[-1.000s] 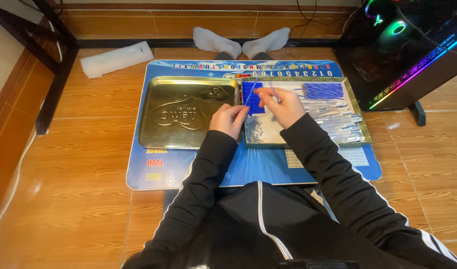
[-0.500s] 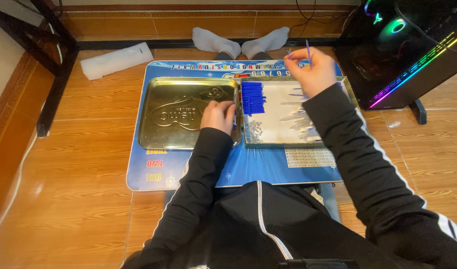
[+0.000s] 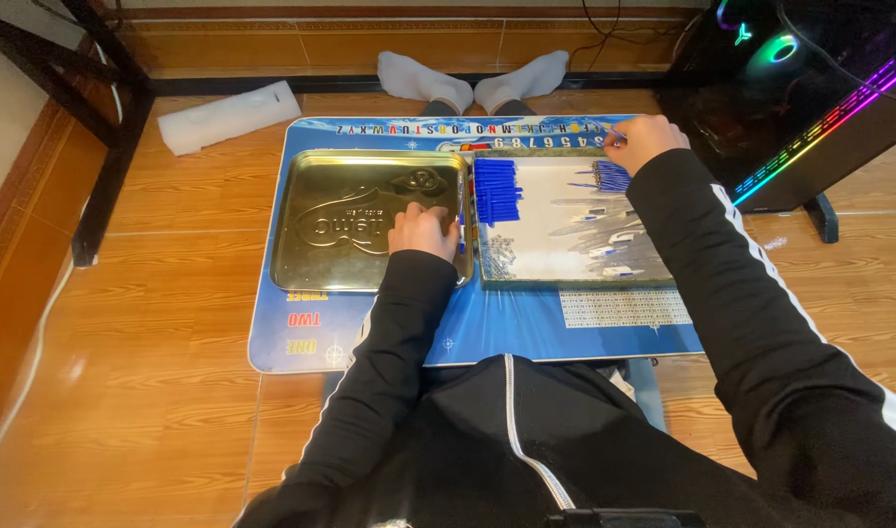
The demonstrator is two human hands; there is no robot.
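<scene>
- The left hand (image 3: 423, 230) lies curled, knuckles up, on the right edge of the gold tray (image 3: 340, 220); a bit of blue shows at its fingertips, but whether it pinches anything cannot be told.
- The right hand (image 3: 645, 140) is at the far right corner of the silver tray (image 3: 565, 269), fingers drawn together at a fan of blue sticks (image 3: 614, 176); a thin blue piece seems pinched at its tips.
- A second, neat bundle (image 3: 497, 191) of blue sticks lies at the far left of the silver tray, just right of the left hand.
- Small white and blue bits (image 3: 609, 240) are scattered over the middle and right of that tray.
- Both trays sit side by side, touching, on a blue mat (image 3: 301, 332) spread on the wooden floor (image 3: 154, 391).
- Two feet in white socks (image 3: 472, 80) rest just beyond the mat's far edge.
- A white roll (image 3: 228, 115) lies on the floor at far left.
- A dark computer case (image 3: 809, 88) with coloured lights stands at far right.
</scene>
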